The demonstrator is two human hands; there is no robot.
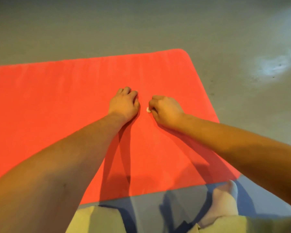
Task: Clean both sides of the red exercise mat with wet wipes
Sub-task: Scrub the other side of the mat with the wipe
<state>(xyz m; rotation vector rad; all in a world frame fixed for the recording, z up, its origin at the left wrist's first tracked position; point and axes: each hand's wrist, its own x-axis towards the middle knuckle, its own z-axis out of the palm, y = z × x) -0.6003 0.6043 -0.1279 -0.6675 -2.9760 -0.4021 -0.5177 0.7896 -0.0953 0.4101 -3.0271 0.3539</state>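
Red exercise mat (57, 101), flat, round-cornered: left hand (123, 104) clenched, right hand (166, 110) pinches wadded wipe (148, 109).

— The arms?
— Both bare forearms stretch forward, converging.
— The hands?
— The left hand (123, 104) is curled, back up; the right hand (166, 110), just right of it, pinches a small white wad (148, 109).

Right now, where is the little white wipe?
Head view: the wipe is pinched in the right hand, on the red mat, beside the left hand.
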